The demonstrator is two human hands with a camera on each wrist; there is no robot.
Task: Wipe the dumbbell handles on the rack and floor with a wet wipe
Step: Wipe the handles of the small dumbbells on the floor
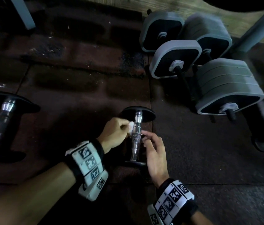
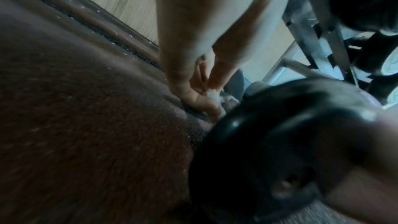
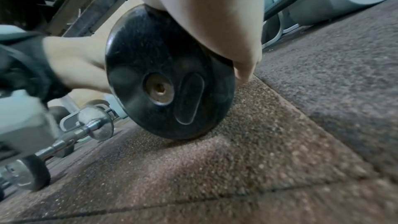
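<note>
Left hand (image 1: 114,133) is pinching a white wet wipe (image 1: 131,129) against the chrome handle (image 1: 136,137) of the small black-plate dumbbell (image 3: 170,72), which lies on the floor mat (image 1: 201,159) between both hands. Right hand (image 1: 154,155) sits loose, fingertips at the handle.

The near dumbbell (image 1: 136,135) has black ends and a chrome handle with a knurled band. The wipe (image 1: 131,128) is white. Far-right weights (image 1: 225,85) are grey with black faces. The mat (image 1: 72,88) is speckled dark brown.

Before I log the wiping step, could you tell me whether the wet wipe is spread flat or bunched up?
Bunched up: the wet wipe shows only as a small white wad pinched in the left hand against the dumbbell handle.
</note>
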